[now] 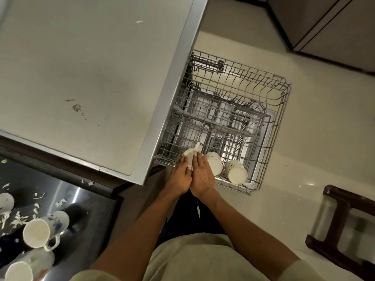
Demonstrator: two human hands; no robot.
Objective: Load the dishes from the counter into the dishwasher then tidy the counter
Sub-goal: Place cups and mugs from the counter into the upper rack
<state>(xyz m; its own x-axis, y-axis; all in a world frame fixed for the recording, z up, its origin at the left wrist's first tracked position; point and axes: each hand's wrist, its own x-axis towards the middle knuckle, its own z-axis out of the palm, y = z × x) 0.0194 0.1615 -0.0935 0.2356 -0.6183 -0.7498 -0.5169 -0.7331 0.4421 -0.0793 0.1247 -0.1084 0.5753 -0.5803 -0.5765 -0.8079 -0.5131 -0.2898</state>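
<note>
Head view: the scene is seen from above, with both forearms reaching down and forward to a pulled-out dishwasher rack.
Upper rack point(269, 138): a grey wire basket is drawn out over the pale floor, beside the edge of the counter; a lower rack is glimpsed through its wires.
Cup in hand point(189, 154): a cream cup is held at the rack's near left corner, just beside the counter edge; only its upper part is seen above the fingers.
Left hand point(179, 176): the fingers are laid along the left side of the cup, lightly curved round it; the hand is pressed against the other at the heel.
Right hand point(202, 175): the fingers are extended forward along the right side of the same cup, so that the cup is clasped between the two hands; how tightly it is gripped cannot be told.
Loaded cups: a patterned cup point(214, 163) is lying tilted in the rack, touching the right hand, and a second patterned cup point(236, 172) is set just beside it toward the near right corner.
Counter point(85, 78): a grey surface with a few brown stains is seen at upper left.
Dirty mugs: a floral mug point(43, 230) and another mug point(22, 268) are left at lower left on a dark surface strewn with pale scraps.
Stool point(341, 226): a dark brown frame is standing on the floor at right, well apart from the rack.
</note>
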